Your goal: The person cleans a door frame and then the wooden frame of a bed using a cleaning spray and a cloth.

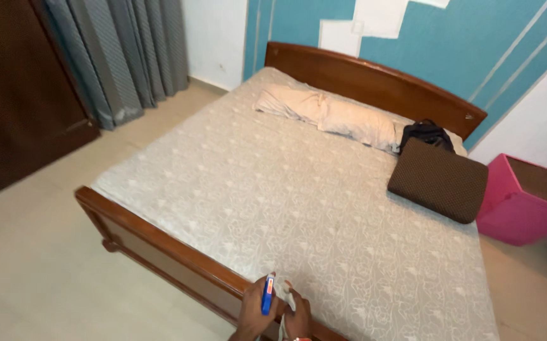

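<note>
Both my hands are at the bottom edge of the view, resting on the foot of a bed [298,208] covered with a beige patterned sheet. My left hand [252,314] grips a slim blue object with an orange-red tip [267,295], held upright. Right beside it, my right hand [299,319] is closed around something small and whitish [284,292]; what it is I cannot tell. Both hands sit just above the wooden footboard [159,243].
A long beige pillow [330,113], a brown cushion [439,180] and a black bag [426,133] lie near the wooden headboard [374,79]. A pink box [521,205] stands right of the bed. Grey curtains [121,57] and a dark wooden wardrobe [14,95] stand at the left.
</note>
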